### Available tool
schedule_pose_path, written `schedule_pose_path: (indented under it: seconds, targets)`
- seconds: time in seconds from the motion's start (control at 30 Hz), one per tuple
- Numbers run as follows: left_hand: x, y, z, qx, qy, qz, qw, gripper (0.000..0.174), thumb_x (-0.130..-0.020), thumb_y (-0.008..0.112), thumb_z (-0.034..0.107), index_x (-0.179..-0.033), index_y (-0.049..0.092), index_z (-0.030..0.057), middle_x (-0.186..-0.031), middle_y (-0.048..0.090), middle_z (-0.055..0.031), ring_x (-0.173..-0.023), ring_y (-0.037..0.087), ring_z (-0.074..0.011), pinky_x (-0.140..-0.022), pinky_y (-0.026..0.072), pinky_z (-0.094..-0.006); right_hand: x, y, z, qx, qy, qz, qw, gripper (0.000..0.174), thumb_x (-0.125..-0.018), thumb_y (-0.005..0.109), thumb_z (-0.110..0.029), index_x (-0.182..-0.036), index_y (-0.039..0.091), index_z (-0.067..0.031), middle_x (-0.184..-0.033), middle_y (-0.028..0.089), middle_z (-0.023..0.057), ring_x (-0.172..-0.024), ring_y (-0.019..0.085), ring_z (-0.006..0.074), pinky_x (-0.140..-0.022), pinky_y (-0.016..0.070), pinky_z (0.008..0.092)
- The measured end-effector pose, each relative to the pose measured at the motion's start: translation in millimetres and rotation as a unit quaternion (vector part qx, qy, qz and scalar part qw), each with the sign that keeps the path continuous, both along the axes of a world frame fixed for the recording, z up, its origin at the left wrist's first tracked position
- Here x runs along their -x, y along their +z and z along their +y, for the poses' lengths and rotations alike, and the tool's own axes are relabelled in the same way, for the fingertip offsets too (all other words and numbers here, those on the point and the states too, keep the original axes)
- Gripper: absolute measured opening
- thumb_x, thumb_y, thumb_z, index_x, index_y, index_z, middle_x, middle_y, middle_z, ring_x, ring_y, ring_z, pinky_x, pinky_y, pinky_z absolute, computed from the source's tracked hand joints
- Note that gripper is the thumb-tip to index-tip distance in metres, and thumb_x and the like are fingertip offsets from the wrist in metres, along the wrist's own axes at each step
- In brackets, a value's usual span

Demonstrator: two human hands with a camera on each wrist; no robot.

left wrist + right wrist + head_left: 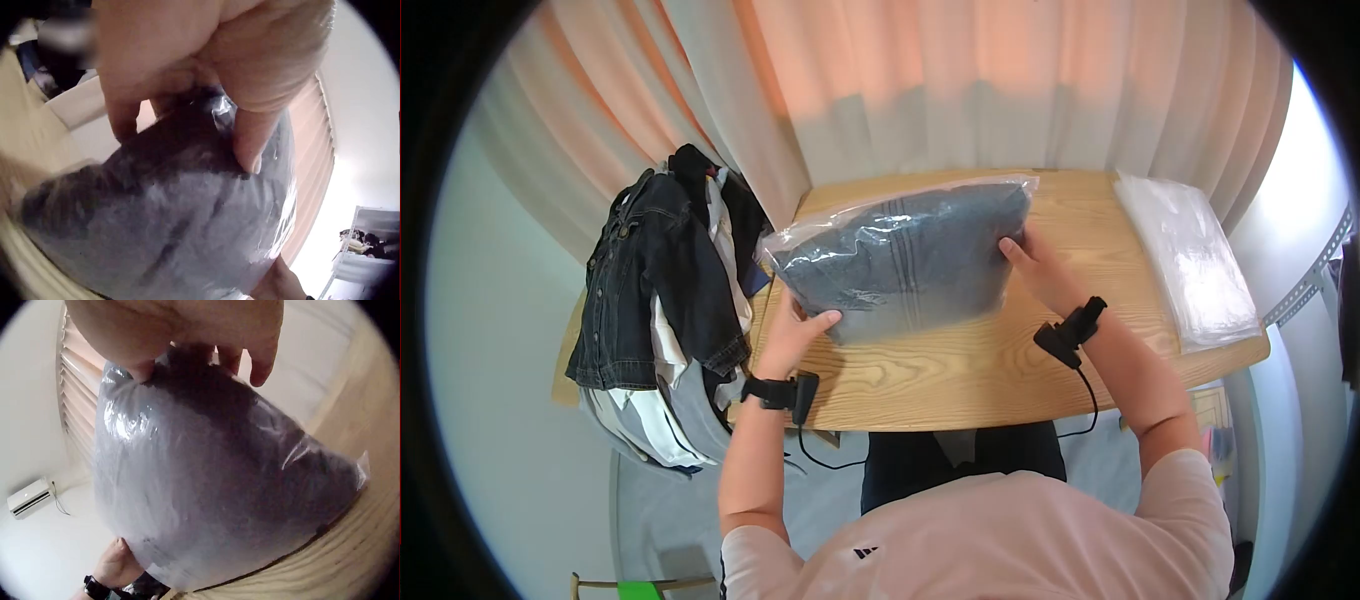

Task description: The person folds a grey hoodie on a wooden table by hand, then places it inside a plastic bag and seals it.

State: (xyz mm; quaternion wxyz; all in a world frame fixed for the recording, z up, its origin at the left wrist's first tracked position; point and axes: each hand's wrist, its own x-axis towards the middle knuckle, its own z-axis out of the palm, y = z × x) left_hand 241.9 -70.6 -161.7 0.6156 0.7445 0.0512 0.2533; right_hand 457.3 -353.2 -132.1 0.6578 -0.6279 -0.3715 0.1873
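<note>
A folded blue-grey garment in a clear plastic bag (910, 255) is tilted up over the wooden table, its lower edge close to the tabletop. My left hand (792, 335) grips its left end, thumb on the near face and fingers behind. At the opposite end my right hand (1040, 265) holds it the same way, thumb in front. In the left wrist view the left hand (212, 56) pinches the bag's edge. The right wrist view shows the right hand (181, 337) over the other edge, some fingers hidden behind the bag.
Beside the table's left end hangs a pile of clothes with a black denim jacket (635, 280) on top. A stack of clear plastic bags (1190, 260) lies at the right end of the wooden table (960, 385). Curtains (1000, 90) hang behind the table.
</note>
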Motion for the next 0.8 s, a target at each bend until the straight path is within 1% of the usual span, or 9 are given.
schedule_pose_path:
  seconds: [0.07, 0.27, 0.33, 0.47, 0.53, 0.57, 0.63, 0.77, 0.8]
  targets:
    - [-1.0, -7.9, -5.3, 0.002, 0.02, 0.027, 0.999, 0.061, -0.075, 0.07, 0.005, -0.127, 0.037, 0.0004, -0.121, 0.05, -0.0094, -0.114, 0.046, -0.0189, -0.099, 0.0342, -0.0316, 0.9, -9.9, 2.7, -0.008, -0.007, 0.004, 1.0, 0.052, -0.087, 0.059, -0.009, -0.132, 0.033, -0.0017, -0.127, 0.046, 0.0093, -0.119, 0.042, 0.019, -0.104, 0.0303, 0.0336]
    - [-3.7, -24.0, -22.3, 0.024, 0.066, -0.03, 0.997, 0.048, -0.08, 0.067, 0.005, -0.12, 0.042, -0.0013, -0.112, 0.056, -0.0085, -0.103, 0.052, -0.0158, -0.091, 0.0395, -0.0291, 13.5, -34.5, 0.9, 0.032, -0.041, -0.05, 0.997, 0.061, -0.082, 0.065, -0.011, -0.132, 0.031, -0.0014, -0.123, 0.047, 0.0123, -0.112, 0.047, 0.0204, -0.094, 0.0413, 0.0336]
    - [-6.2, -18.6, -27.9, 0.005, 0.105, -0.042, 0.994, 0.042, -0.081, 0.066, 0.007, -0.117, 0.046, -0.0021, -0.109, 0.058, -0.0087, -0.097, 0.054, -0.0151, -0.087, 0.0416, -0.0283, 13.6, -35.0, 1.3, 0.034, -0.074, -0.06, 0.995, 0.058, -0.082, 0.066, -0.013, -0.129, 0.035, -0.0003, -0.116, 0.052, 0.0126, -0.105, 0.052, 0.0195, -0.086, 0.0455, 0.0316]
    - [-6.7, 18.8, -41.8, -0.003, 0.078, -0.044, 0.996, 0.037, -0.084, 0.065, 0.014, -0.112, 0.049, -0.0041, -0.104, 0.059, -0.0092, -0.092, 0.056, -0.0147, -0.083, 0.0436, -0.0283, 22.4, -7.6, -18.3, 0.046, -0.12, -0.054, 0.99, 0.05, -0.084, 0.064, -0.017, -0.125, 0.041, 0.0029, -0.108, 0.056, 0.0122, -0.098, 0.055, 0.0187, -0.083, 0.0464, 0.0296]
    - [-10.5, 34.1, -46.8, 0.057, 0.01, 0.044, 0.997, 0.039, -0.087, 0.063, 0.024, -0.11, 0.052, -0.0055, -0.101, 0.061, -0.0095, -0.089, 0.057, -0.0142, -0.08, 0.0453, -0.0284, 24.1, 3.6, -28.6, -0.045, -0.125, 0.087, 0.987, 0.047, -0.088, 0.061, -0.024, -0.12, 0.045, 0.0056, -0.105, 0.058, 0.0129, -0.094, 0.056, 0.0177, -0.08, 0.0471, 0.0279]
    - [-14.5, 36.8, -48.5, 0.058, 0.007, 0.045, 0.997, 0.039, -0.087, 0.063, 0.024, -0.11, 0.052, -0.0055, -0.101, 0.061, -0.0095, -0.089, 0.057, -0.0142, -0.08, 0.0453, -0.0284, 23.2, 7.7, -34.7, -0.044, -0.128, 0.088, 0.987, 0.047, -0.088, 0.061, -0.024, -0.12, 0.045, 0.0056, -0.105, 0.058, 0.0129, -0.094, 0.056, 0.0177, -0.08, 0.0471, 0.0279]
    - [-24.4, 39.3, -53.6, 0.078, -0.008, 0.189, 0.979, 0.045, -0.087, 0.062, 0.031, -0.111, 0.052, -0.0054, -0.101, 0.061, -0.0102, -0.088, 0.057, -0.0136, -0.079, 0.0457, -0.0282, 18.3, 11.8, -49.7, 0.018, -0.1, 0.235, 0.967, 0.046, -0.09, 0.058, -0.029, -0.117, 0.047, 0.0058, -0.106, 0.058, 0.0127, -0.091, 0.056, 0.0169, -0.078, 0.0472, 0.027]
    - [-54.6, 2.3, -58.7, 0.092, -0.08, 0.351, 0.928, 0.053, -0.089, 0.058, 0.037, -0.118, 0.049, -0.0062, -0.11, 0.059, -0.0143, -0.092, 0.059, -0.0177, -0.078, 0.0484, -0.0313, -23.1, -56.2, -69.5, 0.171, -0.129, 0.301, 0.929, 0.035, -0.092, 0.052, -0.03, -0.112, 0.053, -0.0007, -0.108, 0.057, 0.01, -0.102, 0.053, 0.0162, -0.086, 0.0446, 0.0317]
    - [-66.9, -31.7, -43.2, 0.07, -0.072, 0.378, 0.92, 0.058, -0.089, 0.056, 0.042, -0.121, 0.047, -0.006, -0.113, 0.058, -0.0158, -0.094, 0.06, -0.02, -0.075, 0.0498, -0.032, -11.4, -42.9, -71.4, 0.217, -0.142, 0.307, 0.916, 0.035, -0.092, 0.053, -0.026, -0.117, 0.051, -0.0012, -0.116, 0.054, 0.0115, -0.112, 0.048, 0.0191, -0.093, 0.0401, 0.035]
